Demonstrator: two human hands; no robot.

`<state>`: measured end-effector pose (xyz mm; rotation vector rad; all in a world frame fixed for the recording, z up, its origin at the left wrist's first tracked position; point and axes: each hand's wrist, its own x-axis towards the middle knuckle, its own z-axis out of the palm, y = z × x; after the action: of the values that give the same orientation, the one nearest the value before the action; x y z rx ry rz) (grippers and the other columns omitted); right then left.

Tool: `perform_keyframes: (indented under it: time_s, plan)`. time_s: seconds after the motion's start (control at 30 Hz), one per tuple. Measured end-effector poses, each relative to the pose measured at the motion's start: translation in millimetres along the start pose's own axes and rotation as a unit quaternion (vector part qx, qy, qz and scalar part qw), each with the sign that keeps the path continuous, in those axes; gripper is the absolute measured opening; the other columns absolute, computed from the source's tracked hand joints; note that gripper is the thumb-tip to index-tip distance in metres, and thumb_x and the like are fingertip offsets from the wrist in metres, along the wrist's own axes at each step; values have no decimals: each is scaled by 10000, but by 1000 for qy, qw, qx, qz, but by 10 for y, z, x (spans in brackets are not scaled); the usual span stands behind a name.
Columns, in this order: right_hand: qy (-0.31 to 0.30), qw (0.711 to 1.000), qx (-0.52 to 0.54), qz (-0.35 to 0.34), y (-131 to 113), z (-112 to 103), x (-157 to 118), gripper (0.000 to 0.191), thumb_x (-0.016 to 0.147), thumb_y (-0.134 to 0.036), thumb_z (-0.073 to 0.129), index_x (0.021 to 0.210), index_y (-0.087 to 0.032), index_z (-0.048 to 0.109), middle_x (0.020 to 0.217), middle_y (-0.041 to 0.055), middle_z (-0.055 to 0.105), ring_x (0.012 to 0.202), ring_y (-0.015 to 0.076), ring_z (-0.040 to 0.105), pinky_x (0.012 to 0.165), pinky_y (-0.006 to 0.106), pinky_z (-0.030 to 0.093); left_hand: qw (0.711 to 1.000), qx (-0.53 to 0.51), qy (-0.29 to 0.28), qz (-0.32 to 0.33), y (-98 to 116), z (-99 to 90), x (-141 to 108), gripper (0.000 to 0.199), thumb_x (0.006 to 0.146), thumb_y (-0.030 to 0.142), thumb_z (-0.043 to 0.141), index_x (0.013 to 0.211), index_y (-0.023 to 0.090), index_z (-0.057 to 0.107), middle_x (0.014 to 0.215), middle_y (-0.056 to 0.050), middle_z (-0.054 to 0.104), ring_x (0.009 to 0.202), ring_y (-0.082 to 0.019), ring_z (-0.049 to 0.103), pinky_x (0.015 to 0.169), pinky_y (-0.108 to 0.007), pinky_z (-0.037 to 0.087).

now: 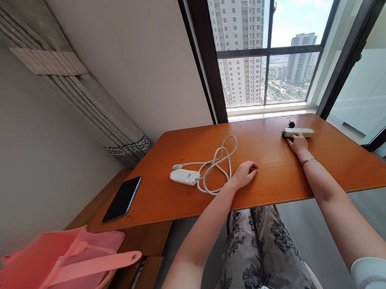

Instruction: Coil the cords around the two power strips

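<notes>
My right hand (299,144) is at the far right of the table, its fingers closed on the near side of a pale yellowish power strip (304,132). A black cord shows at that strip's left end, and a black plug (291,124) lies just behind it. My left hand (245,173) rests on the tabletop near the middle, fingers curled in with nothing visible in them. Left of it, a white power strip (184,177) lies with its white cable (217,162) in loose loops; the left forearm passes close to the loops. The white cable's plug (177,166) sits beside that strip.
The orange-brown wooden table (264,147) stands against a window (267,50). A black tablet (122,199) lies near its left edge. A pink bag (57,268) is at lower left, below the tabletop. A grey curtain (90,102) hangs at the left wall.
</notes>
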<state>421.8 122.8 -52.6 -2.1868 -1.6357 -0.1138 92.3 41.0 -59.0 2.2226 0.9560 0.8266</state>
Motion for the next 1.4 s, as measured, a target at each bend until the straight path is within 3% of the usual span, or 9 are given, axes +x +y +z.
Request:
perform_keyframes:
  time_s: [0.7,1.07,1.4]
  plan:
    - [28,999,-15,22,-104,-78,-118,422,922,-332,563,1280,-109,584,1312,202,550,1076,297,629,842,374,532,999,27,-9,17,10,-1,-11,108,840,148,556,894,181,644,924,-61,678,872,-183,629,850,-346,531]
    - [19,999,-25,-38,-113,-93,-162,381,995,-327,437,1265,-247,694,1330,118,570,1069,255,624,819,339,533,999,34,-7,23,-1,8,-18,119,833,124,552,884,185,642,932,-64,673,888,-185,633,851,-348,537]
    - [7,999,-35,-40,-119,-90,-157,393,965,-268,425,1269,-198,663,1298,129,603,1093,264,611,824,344,525,999,44,-11,24,11,-1,-13,118,829,124,561,881,187,647,927,-60,674,886,-186,634,854,-348,536]
